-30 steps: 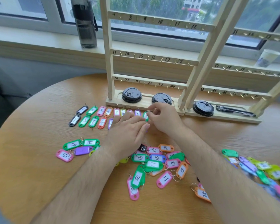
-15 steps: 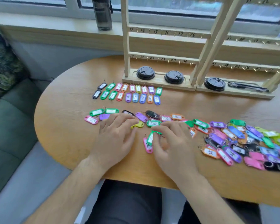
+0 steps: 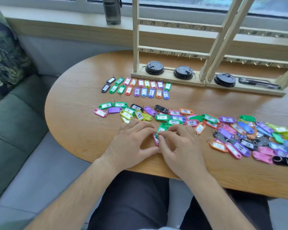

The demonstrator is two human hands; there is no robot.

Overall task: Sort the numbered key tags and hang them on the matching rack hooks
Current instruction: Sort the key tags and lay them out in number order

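Two tidy rows of sorted key tags lie in front of the wooden rack, whose numbered hooks look bare. Loose tags stretch across the table's middle into a heap at the right. Near the front edge, a green tag overlaps a pink tag. My left hand lies flat with its fingers fairly straight, index tip and thumb touching the pink tag's ends. My right hand has curled fingers and pinches the green tag from the right.
Three black cup lids and a black pen sit on the rack's base. A dark bottle stands on the windowsill. The round wooden table ends just before my lap; a grey sofa with a patterned cushion is at the left.
Both hands drew back from the sorted rows by the rack to the near loose tags, then came together on the green and pink tags. The view pulled back and down.
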